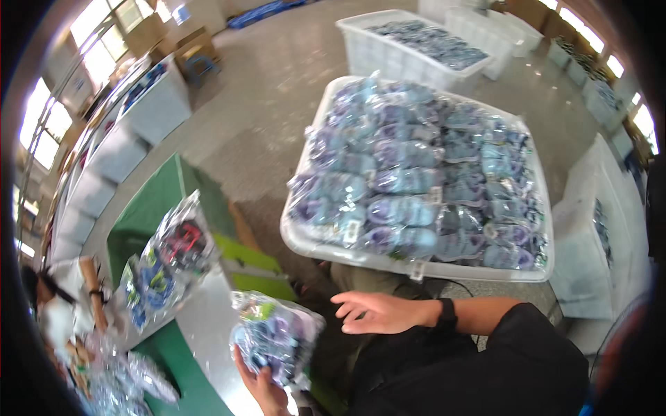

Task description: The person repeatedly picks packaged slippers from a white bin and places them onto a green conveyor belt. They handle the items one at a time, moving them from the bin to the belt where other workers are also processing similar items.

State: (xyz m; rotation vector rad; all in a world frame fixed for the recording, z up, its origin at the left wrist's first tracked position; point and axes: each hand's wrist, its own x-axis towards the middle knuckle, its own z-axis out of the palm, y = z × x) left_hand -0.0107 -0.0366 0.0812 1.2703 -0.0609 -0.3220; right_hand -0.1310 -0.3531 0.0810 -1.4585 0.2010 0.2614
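Note:
My left hand [266, 390] grips a clear plastic bag of shoes [277, 336] from below, above the metal tabletop's edge. Light blue and purple shoes show through the shiny film. Just right of that bag, my right hand [378, 312] hovers with its fingers apart and nothing in it; a dark band circles the wrist. In front of me stands a large white bin [295, 236], packed with rows of bagged shoes [406, 180] in the same pale blue and purple.
More bagged shoes [184, 239], red-black and blue, lie on the metal table [201, 326] beside a green box [152, 197]. At the far left a co-worker [62, 312] stands near a heap of plastic bags [114, 381]. Other white bins [374, 52] stand farther off and at right.

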